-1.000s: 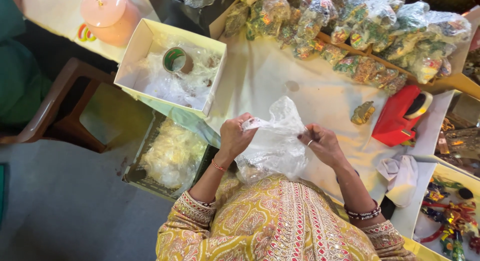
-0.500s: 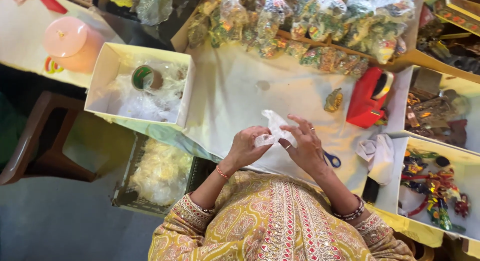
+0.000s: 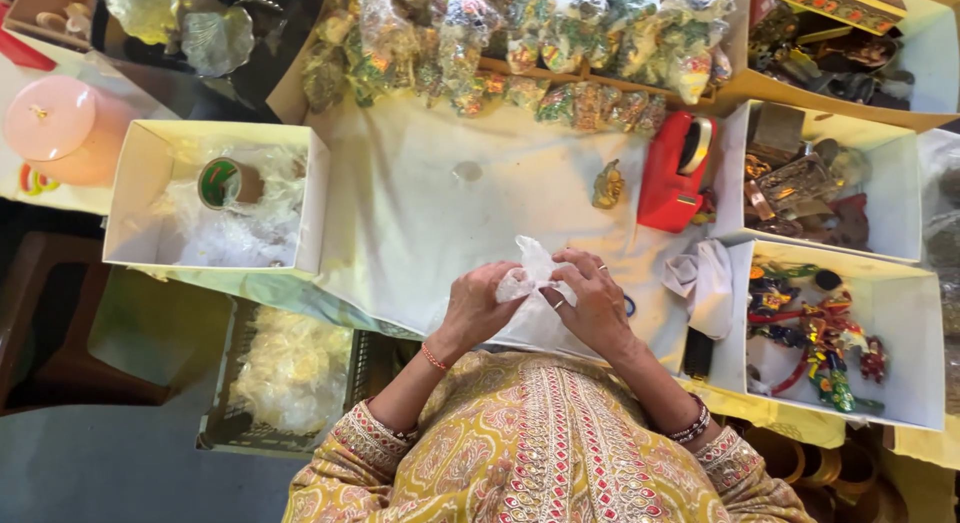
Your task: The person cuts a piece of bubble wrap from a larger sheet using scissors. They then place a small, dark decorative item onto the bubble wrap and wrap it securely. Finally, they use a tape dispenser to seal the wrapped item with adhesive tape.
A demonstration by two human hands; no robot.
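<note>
Far left of the red tape dispenser [image 3: 672,175]: a pink lidded container [image 3: 62,128] at the table edge. Next to it, still left of the dispenser, a white open box [image 3: 140,165] holding clear wrappers and a roll of green tape [image 3: 226,183]. Below that box, a dark crate [image 3: 232,423] of pale crumpled plastic. Lower left of the dispenser, at the near edge of the white cloth [image 3: 420,213]: left hand [image 3: 478,306], fingers curled, pinching a small clear plastic bag [image 3: 530,273] at its left side. Touching it, right hand [image 3: 592,301], ringed fingers pressed together on the same bag's right side. Just left of the dispenser, a small gold figurine [image 3: 606,185]. Right of the dispenser, two white boxes [image 3: 905,283] of colourful trinkets.
</note>
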